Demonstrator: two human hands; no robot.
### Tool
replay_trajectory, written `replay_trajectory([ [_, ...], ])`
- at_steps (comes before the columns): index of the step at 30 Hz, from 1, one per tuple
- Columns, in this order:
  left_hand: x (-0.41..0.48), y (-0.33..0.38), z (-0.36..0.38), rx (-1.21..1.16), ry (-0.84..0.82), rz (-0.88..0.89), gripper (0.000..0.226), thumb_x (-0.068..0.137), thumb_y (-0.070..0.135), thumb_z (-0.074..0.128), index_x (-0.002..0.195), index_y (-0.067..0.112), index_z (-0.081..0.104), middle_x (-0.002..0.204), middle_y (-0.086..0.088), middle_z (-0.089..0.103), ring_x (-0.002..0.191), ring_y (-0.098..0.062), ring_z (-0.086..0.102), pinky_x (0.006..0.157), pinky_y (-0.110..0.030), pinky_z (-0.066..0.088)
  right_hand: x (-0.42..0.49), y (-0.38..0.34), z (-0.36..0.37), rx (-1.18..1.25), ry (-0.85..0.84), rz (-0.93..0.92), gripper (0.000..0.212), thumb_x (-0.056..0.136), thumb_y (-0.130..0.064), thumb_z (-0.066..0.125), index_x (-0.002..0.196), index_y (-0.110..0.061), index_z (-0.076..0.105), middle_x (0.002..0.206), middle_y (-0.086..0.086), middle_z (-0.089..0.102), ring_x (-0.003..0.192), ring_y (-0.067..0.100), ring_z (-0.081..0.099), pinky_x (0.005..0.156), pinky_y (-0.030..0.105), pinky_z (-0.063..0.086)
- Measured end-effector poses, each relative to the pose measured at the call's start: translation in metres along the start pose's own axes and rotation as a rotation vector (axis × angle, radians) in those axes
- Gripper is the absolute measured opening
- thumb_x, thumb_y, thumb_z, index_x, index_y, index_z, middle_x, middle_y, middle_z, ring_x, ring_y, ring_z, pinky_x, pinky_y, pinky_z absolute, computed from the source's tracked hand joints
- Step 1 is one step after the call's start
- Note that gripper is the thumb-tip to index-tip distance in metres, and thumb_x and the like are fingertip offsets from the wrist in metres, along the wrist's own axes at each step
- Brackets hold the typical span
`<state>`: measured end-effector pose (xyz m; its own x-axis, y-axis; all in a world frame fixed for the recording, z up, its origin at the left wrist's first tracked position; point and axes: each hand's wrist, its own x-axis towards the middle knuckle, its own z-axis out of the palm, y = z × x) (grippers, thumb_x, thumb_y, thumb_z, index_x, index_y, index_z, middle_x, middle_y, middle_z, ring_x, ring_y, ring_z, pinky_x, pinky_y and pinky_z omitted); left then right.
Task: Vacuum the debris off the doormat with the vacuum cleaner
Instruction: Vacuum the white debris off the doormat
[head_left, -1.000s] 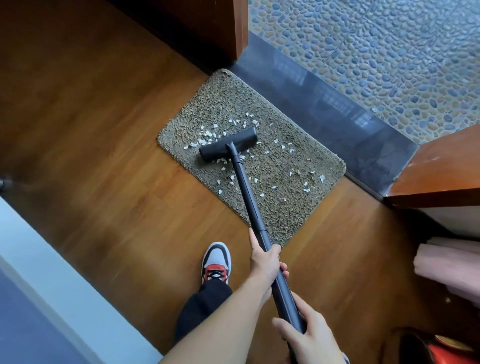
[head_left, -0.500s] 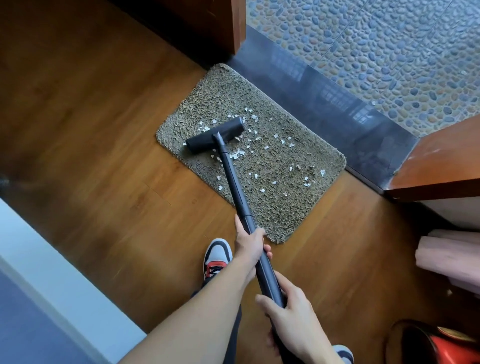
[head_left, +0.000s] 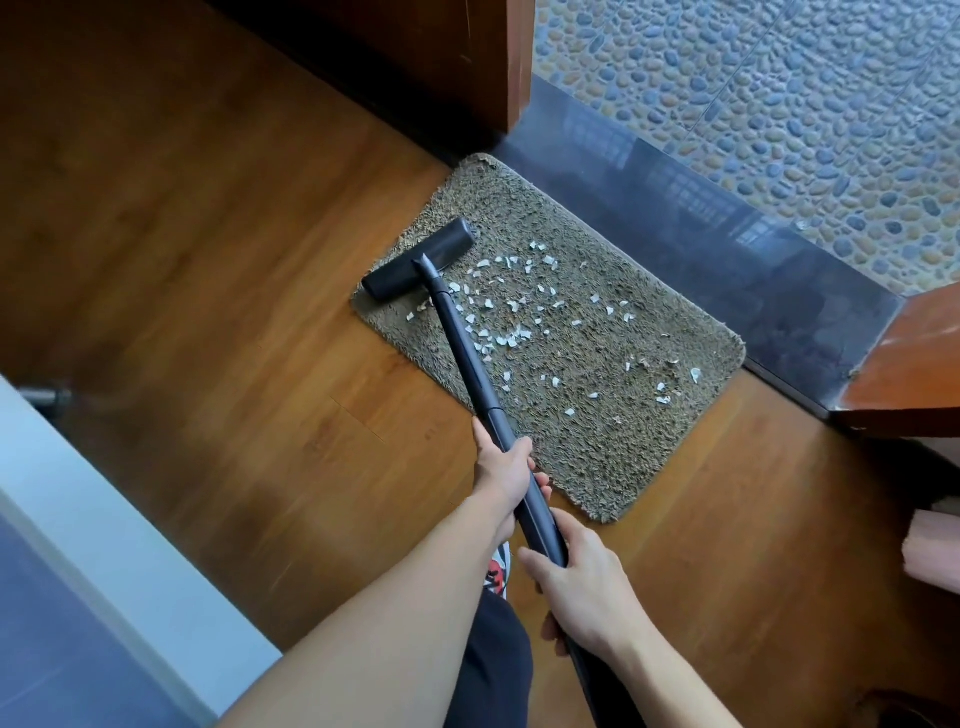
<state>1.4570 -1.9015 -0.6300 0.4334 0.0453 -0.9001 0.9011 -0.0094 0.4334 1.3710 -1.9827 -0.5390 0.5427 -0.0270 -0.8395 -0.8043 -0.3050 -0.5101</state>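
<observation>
Far to the left of your left forearm runs a pale ledge (head_left: 104, 545), cut off by the frame edge. At its upper end sits a small grey metal fitting (head_left: 49, 397), too blurred to identify. Wooden floor (head_left: 208, 260) fills the space between there and your hands. Ahead and to the left of your left hand (head_left: 506, 470), the black floor head (head_left: 418, 260) rests on the left end of the doormat (head_left: 597, 441), its outer tip at the mat's edge. The vacuum wand (head_left: 462, 343) slants back from it to you. Your left hand is wrapped round the tube just below its collar joint. Under that wrist a shoe (head_left: 497, 569) peeks out, mostly hidden by your arm; its red and black print is too smeared to read. Your right hand (head_left: 587, 587) is clenched round the wand lower down, nearer your body. Below it the tube leaves the bottom of the frame, so the machine itself is out of sight. The debris (head_left: 511, 338), white flakes, lies scattered on the mat ahead of both hands, mostly right of the wand, with a few beside the head. Beyond the mat is a dark glossy threshold (head_left: 701, 223) carrying blurred reflections, then pebble paving (head_left: 779, 104). A wooden door edge (head_left: 457, 62) stands far ahead of your left hand. Well to the right of your right hand are a reddish wood panel (head_left: 914, 364) and a pinkish object (head_left: 935, 545), both cut off and unidentifiable.
</observation>
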Motion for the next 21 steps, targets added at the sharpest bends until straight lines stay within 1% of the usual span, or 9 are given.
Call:
replay_trajectory([
  [6,-0.012,-0.018,0.004,0.094,0.002,-0.032,0.082,0.101,0.014,0.048,0.155,0.047,-0.004,0.073,-0.008,0.048,0.048,-0.015,0.052,0.046,-0.028,0.049,-0.013,0.020,0.007,0.032,0.040,0.015,0.016,0.095,-0.035,0.060,0.109,-0.040,0.058,0.068,0.003,0.066,0.039,0.020,0.062,0.038,0.029,0.049],
  [8,-0.019,-0.030,0.009,0.128,-0.012,-0.049,0.083,0.100,0.014,0.047,0.155,0.048,-0.005,0.072,-0.008,0.050,0.047,-0.015,0.053,0.047,-0.029,0.051,-0.019,0.036,0.008,0.018,0.061,0.030,0.019,0.092,-0.041,0.062,0.109,-0.047,0.059,0.067,-0.005,0.069,0.046,0.013,0.064,0.050,0.032,0.056],
  [10,-0.024,-0.039,0.013,0.169,-0.032,-0.056,0.082,0.101,0.016,0.045,0.154,0.048,-0.008,0.073,-0.006,0.053,0.046,-0.013,0.054,0.049,-0.029,0.052,-0.023,0.048,0.008,0.021,0.076,0.043,0.024,0.089,-0.045,0.065,0.112,-0.051,0.060,0.071,-0.017,0.069,0.058,0.007,0.065,0.063,0.026,0.057],
  [11,-0.025,-0.042,0.015,0.196,-0.038,-0.054,0.081,0.101,0.018,0.045,0.154,0.048,-0.009,0.075,-0.005,0.054,0.046,-0.012,0.055,0.050,-0.028,0.053,-0.024,0.052,0.008,0.027,0.081,0.056,0.028,0.089,-0.045,0.066,0.115,-0.050,0.060,0.073,-0.015,0.070,0.065,0.006,0.066,0.065,0.021,0.055],
  [13,-0.025,-0.044,0.016,0.246,-0.045,-0.048,0.081,0.102,0.019,0.044,0.153,0.049,-0.012,0.080,-0.004,0.056,0.048,-0.011,0.056,0.052,-0.027,0.055,-0.023,0.055,0.011,0.042,0.101,0.086,0.034,0.089,-0.045,0.067,0.122,-0.047,0.058,0.083,-0.010,0.071,0.076,0.006,0.067,0.065,0.012,0.048],
  [15,-0.021,-0.042,0.014,0.290,-0.053,-0.060,0.081,0.102,0.020,0.043,0.152,0.050,-0.013,0.091,-0.009,0.061,0.047,-0.010,0.057,0.053,-0.028,0.057,-0.019,0.053,0.016,0.088,0.124,0.101,0.038,0.088,-0.042,0.069,0.124,-0.047,0.059,0.088,-0.010,0.072,0.079,0.007,0.068,0.066,0.011,0.046],
  [18,-0.005,-0.025,0.013,0.348,-0.076,-0.062,0.083,0.102,0.020,0.045,0.151,0.053,-0.014,0.126,-0.022,0.061,0.046,-0.009,0.058,0.053,-0.029,0.058,-0.007,0.042,0.023,0.146,0.164,0.103,0.038,0.086,-0.043,0.071,0.122,-0.051,0.059,0.087,-0.011,0.072,0.081,0.009,0.068,0.069,0.016,0.047],
  [19,0.001,-0.016,0.014,0.370,-0.089,-0.049,0.084,0.102,0.020,0.045,0.151,0.053,-0.015,0.130,-0.024,0.059,0.047,-0.010,0.058,0.053,-0.028,0.057,-0.001,0.038,0.024,0.166,0.179,0.098,0.037,0.087,-0.043,0.071,0.122,-0.050,0.060,0.086,-0.010,0.072,0.081,0.009,0.068,0.069,0.017,0.048],
  [21,0.012,-0.001,0.018,0.403,-0.113,-0.017,0.084,0.103,0.019,0.045,0.150,0.051,-0.016,0.123,-0.022,0.061,0.052,-0.012,0.058,0.051,-0.026,0.055,0.010,0.028,0.022,0.202,0.194,0.075,0.035,0.089,-0.042,0.068,0.122,-0.049,0.059,0.079,-0.008,0.070,0.070,0.009,0.068,0.065,0.019,0.049],
])
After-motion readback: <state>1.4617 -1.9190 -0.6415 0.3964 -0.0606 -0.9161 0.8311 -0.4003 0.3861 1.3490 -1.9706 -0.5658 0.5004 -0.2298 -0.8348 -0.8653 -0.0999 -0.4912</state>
